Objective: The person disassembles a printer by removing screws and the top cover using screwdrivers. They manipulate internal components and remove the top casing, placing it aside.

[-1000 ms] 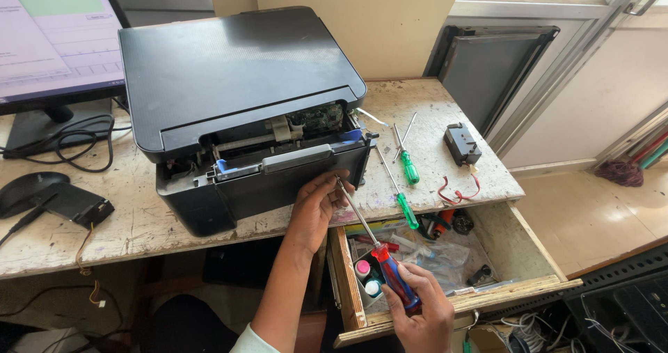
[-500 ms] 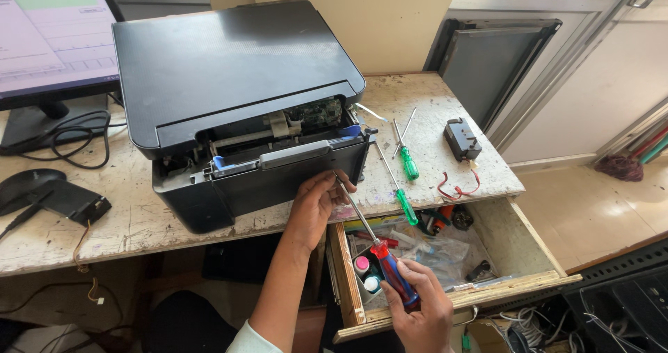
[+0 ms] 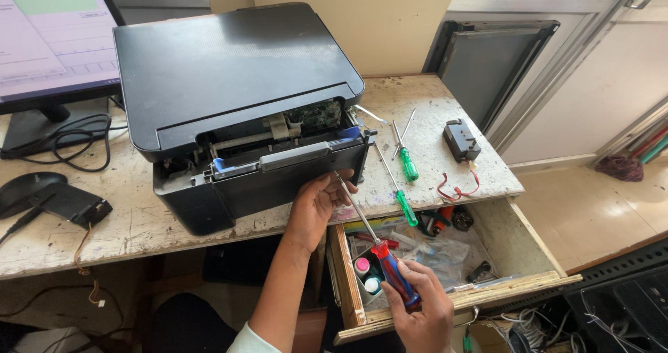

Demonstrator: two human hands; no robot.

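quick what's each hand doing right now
Left hand: open, fingers resting on the front corner of the black plastic printer.
Right hand: closed around the red-and-blue handle of a long screwdriver.

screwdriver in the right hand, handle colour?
Red and blue handle on the screwdriver in the right hand; head view.
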